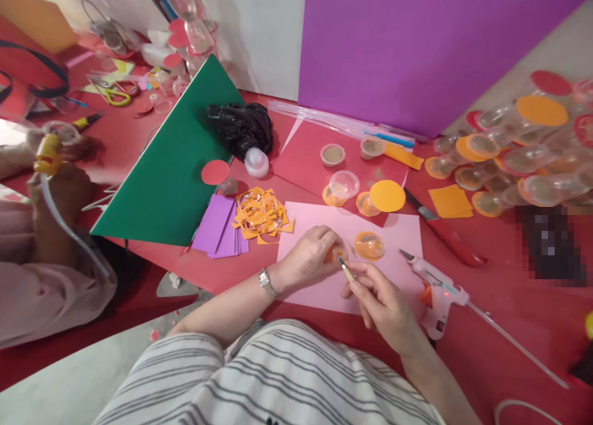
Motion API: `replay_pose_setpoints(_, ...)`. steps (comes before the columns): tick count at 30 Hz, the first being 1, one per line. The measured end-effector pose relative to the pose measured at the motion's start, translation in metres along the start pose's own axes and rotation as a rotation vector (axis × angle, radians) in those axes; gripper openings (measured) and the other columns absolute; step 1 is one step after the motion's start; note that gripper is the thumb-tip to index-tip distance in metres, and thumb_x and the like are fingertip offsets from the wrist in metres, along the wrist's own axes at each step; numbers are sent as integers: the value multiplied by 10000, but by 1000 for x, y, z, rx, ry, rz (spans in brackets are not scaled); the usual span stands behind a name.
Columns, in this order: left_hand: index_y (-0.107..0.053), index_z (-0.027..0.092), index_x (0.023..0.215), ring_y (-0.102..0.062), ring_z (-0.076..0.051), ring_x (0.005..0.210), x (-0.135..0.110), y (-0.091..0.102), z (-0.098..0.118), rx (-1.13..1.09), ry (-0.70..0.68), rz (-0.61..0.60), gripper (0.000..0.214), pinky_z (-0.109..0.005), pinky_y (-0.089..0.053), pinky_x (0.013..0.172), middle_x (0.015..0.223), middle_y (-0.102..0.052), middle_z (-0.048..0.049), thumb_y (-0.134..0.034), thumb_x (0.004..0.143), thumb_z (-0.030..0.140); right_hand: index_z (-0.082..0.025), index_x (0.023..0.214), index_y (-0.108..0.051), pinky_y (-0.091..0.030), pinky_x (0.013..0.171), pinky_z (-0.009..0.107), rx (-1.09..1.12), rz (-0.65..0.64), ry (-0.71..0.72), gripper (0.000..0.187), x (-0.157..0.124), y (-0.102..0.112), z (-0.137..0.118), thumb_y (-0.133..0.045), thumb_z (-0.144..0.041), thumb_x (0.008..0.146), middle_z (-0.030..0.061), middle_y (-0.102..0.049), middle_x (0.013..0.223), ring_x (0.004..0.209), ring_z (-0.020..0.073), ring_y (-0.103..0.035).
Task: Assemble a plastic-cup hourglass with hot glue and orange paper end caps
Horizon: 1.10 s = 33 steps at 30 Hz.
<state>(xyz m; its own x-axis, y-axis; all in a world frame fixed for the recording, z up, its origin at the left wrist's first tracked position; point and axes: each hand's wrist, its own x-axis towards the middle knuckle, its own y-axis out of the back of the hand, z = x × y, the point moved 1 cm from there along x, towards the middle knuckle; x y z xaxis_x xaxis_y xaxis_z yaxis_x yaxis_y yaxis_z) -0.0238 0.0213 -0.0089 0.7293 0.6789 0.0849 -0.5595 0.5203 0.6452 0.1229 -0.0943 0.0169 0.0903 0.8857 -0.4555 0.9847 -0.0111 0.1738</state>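
Over a pink sheet, my left hand is closed round a small clear cup with an orange base, mostly hidden by the fingers. My right hand pinches a slim pen-like tool with a pale handle and dark metal tip. That tip meets the cup's near side; whether it touches cannot be made out. Just beyond my right hand, another clear cup on an orange disc lies on the sheet. A white hot glue gun rests to the right, its nozzle pointing towards the sheet.
Orange paper scraps and purple cards lie left, beside a leaning green board. Sand-filled cups stand behind. A red-handled knife and stacked bottle shapes are right. Another person's hand holds a yellow glue gun.
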Motion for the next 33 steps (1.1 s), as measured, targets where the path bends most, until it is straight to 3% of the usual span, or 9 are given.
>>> replay_pose_setpoints(33,-598,158,987,-605,-210,916,0,1,-1,-31,20,-5,202,-319,-517,826,989,-636,-84,-697,816,198,-196,1150,-575,-336,343,205,11,-23,4,438,7,1,4,-538,-542,883,0,-693,755,329,49,-415)
